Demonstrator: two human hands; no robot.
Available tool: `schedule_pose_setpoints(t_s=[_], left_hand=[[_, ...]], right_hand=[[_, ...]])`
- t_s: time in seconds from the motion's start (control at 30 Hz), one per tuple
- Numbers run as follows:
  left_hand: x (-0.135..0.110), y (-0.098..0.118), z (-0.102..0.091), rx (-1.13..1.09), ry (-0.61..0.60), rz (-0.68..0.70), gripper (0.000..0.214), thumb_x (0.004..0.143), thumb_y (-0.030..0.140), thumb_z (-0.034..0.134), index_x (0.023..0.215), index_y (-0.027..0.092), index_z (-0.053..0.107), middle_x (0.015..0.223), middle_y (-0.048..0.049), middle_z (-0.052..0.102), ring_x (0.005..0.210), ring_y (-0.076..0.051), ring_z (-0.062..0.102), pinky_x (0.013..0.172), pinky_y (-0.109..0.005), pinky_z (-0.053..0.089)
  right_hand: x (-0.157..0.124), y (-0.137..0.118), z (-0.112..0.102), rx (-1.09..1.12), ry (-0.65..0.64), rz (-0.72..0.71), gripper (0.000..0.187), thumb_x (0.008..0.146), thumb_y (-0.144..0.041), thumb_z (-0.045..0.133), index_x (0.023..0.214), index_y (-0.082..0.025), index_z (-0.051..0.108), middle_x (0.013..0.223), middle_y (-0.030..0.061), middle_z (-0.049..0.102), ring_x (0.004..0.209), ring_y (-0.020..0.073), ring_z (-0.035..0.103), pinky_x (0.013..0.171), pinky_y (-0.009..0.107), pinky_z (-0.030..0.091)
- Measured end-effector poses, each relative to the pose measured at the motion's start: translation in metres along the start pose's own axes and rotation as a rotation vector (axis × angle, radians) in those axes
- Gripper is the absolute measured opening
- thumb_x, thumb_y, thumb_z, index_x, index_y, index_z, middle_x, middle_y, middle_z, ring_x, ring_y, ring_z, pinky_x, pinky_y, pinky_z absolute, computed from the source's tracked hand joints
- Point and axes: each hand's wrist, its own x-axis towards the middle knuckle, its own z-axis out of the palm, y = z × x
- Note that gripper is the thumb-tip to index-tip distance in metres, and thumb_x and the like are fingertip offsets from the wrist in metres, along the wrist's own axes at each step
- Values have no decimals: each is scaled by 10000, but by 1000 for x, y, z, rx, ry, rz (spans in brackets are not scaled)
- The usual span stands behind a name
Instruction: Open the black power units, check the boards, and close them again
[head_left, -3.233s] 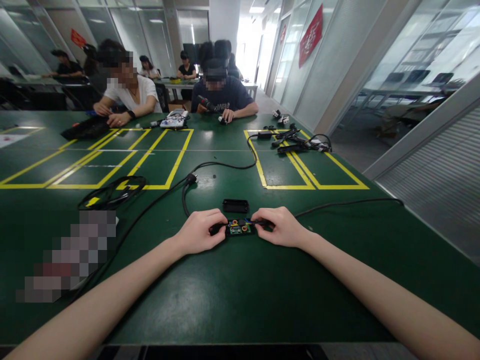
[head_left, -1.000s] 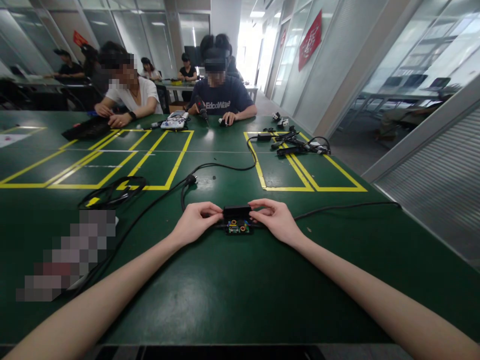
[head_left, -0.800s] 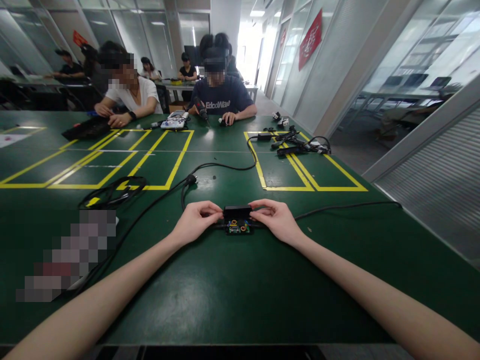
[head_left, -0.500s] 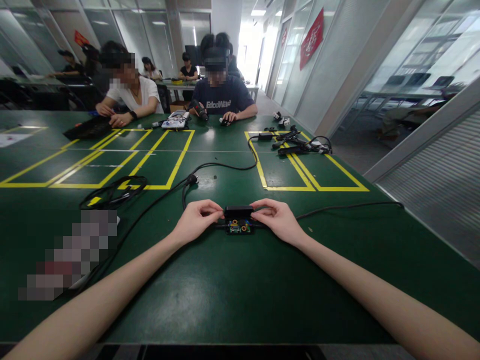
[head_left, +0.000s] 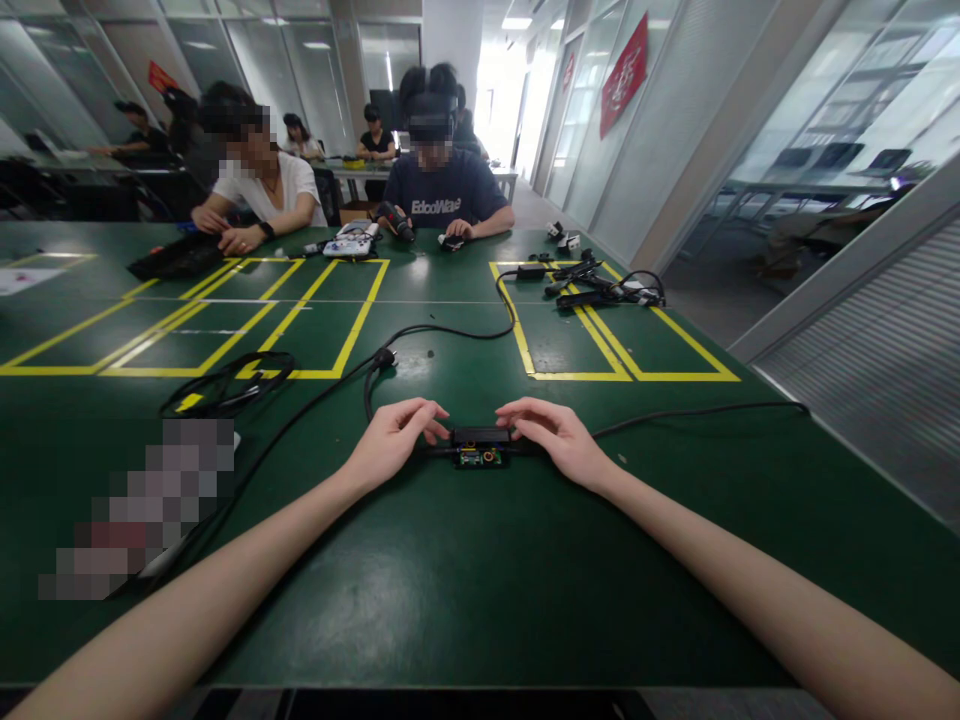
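Note:
A black power adapter lies in front of me with its case apart. Its circuit board (head_left: 477, 457), with ring-shaped coils, shows in the lower half of the case. The black cover (head_left: 481, 435) rests tilted over the far part of the board. At its left end is my left hand (head_left: 394, 436), fingers apart and holding nothing. My right hand (head_left: 561, 440) is at the other end, also open, with fingertips very close to the cover; whether they touch it I cannot tell. Cords run from both sides of the adapter, partly hidden by my hands.
A black plug (head_left: 385, 358) and a long cord (head_left: 442, 328) lie beyond my left hand. A coiled cable (head_left: 232, 388) is at left, above a blurred-out item (head_left: 161, 500). More black adapters and cables (head_left: 589, 285) sit at far right. Two people work across the green table (head_left: 465, 610).
Both hands have let go of the cover and their fingers have spread. The cover has dropped from a raised position to a lower tilt over the board.

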Motion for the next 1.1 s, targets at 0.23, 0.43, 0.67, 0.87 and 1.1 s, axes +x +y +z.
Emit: schedule_pose_setpoints(t_s=[0.23, 0.43, 0.67, 0.87, 1.1], left_hand=[[-4, 1, 0, 155, -45, 67, 388, 1000, 457, 493, 980, 158, 741, 838, -59, 783, 737, -179, 689, 718, -294, 539], [-9, -3, 4, 486, -118, 381, 440, 840, 467, 773, 1164, 175, 712, 1005, -81, 763, 910, -238, 690, 825, -362, 552], [-10, -5, 7, 621, -159, 449, 353, 912, 360, 730, 1208, 178, 671, 1066, -85, 746, 978, -246, 680, 865, -376, 565], [-9, -2, 11, 672, -170, 446, 309, 961, 336, 634, 1217, 162, 634, 1094, -102, 725, 1005, -259, 662, 890, -404, 565], [-11, -1, 20, 760, -194, 446, 411, 862, 259, 682, 1256, 177, 600, 1078, -85, 703, 984, -256, 657, 877, -381, 558]], right_hand=[[0, -1, 1, -36, -6, -22, 231, 935, -357, 635, 1043, -189, 752, 939, 71, 774, 894, 211, 743, 825, 355, 597], [0, -4, 1, -132, -16, -155, 152, 932, -258, 632, 996, -203, 758, 951, 62, 748, 897, 205, 725, 800, 340, 584], [-2, -2, 3, -364, -135, -352, 203, 920, -229, 660, 1110, -206, 726, 1093, 98, 722, 987, 224, 690, 871, 380, 571], [-3, 4, 8, -577, -160, -404, 482, 837, -221, 727, 1309, -205, 631, 1132, 111, 712, 1007, 249, 678, 870, 401, 576], [-1, 7, 11, -734, -165, -489, 432, 816, -150, 671, 1247, -167, 648, 1054, 114, 739, 930, 256, 692, 828, 391, 572]])
